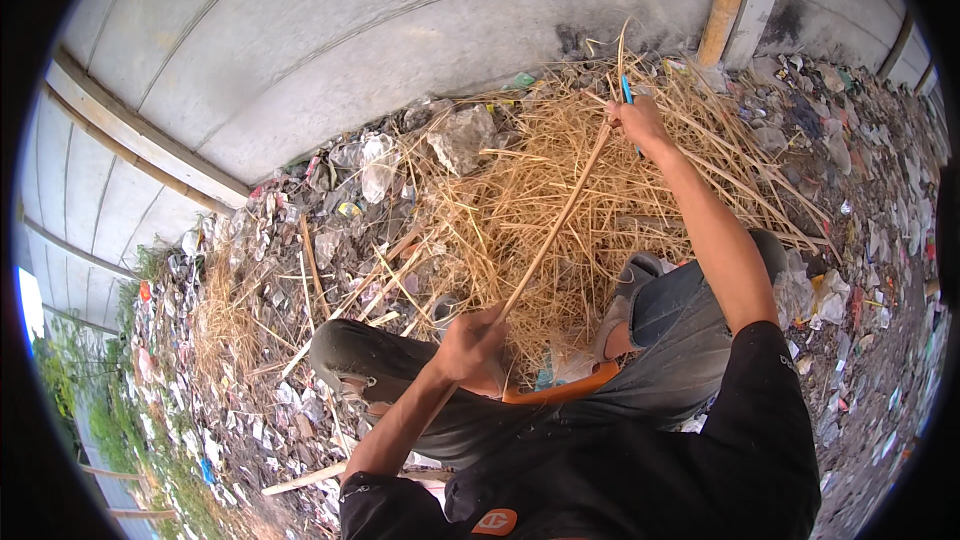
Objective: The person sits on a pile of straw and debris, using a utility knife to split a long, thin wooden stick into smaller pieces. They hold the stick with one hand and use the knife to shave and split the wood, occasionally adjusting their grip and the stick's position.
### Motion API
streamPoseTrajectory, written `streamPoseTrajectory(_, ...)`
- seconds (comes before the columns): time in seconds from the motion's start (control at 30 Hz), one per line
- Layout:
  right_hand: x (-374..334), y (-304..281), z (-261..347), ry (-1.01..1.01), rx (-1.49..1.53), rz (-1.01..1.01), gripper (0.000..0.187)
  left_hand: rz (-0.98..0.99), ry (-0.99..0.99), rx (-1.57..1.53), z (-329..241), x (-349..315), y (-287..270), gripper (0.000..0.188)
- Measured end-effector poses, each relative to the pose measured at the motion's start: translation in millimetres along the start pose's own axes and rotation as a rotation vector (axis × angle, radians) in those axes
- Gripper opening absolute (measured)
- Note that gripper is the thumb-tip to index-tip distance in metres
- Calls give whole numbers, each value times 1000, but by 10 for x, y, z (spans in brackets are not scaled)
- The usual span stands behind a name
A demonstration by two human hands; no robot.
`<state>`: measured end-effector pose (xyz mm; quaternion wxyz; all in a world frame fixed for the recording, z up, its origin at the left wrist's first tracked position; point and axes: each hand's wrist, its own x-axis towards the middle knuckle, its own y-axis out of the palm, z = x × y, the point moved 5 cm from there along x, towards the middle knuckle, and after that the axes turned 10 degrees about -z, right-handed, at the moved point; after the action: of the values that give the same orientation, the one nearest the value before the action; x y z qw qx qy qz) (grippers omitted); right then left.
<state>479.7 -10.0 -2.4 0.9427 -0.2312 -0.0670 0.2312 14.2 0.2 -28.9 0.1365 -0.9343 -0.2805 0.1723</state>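
Observation:
A long, thin strip of wood or bamboo (561,217) slants up and to the right across my lap. My left hand (473,344) is closed around its near end, between my knees. At the far end, my right hand (638,124) is closed on a slim blue tool (627,90), pressed against the strip. The tool's blade or tip is hidden, so its exact kind does not show. A thin pale sliver (622,43) curls up just beyond my right hand. Below the strip lies a heap of straw-coloured shavings (540,190).
A grey panel wall (400,30) with a wooden post (727,0) rises behind the heap. Plastic scraps and litter (850,240) cover the ground on both sides. Loose sticks (312,265) lie left of the heap, and a grey rock (462,138) sits near the wall. Something orange (562,386) lies beneath me.

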Motion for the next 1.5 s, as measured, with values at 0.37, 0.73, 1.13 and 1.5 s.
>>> streamPoseTrajectory(0.37,-452,214,319,-212,-487,161,70,-120,3,-403,82,41,-167,38)
streamPoseTrajectory(0.73,-1228,383,817,-476,-228,293,58,-72,-150,-822,1,66,-229,34)
streamPoseTrajectory(1.13,-608,314,497,-397,-462,207,70,-10,-21,-414,-25,51,-43,42)
streamPoseTrajectory(1.5,-1521,812,493,-402,-330,604,70,-113,3,-388,35,88,-171,37)
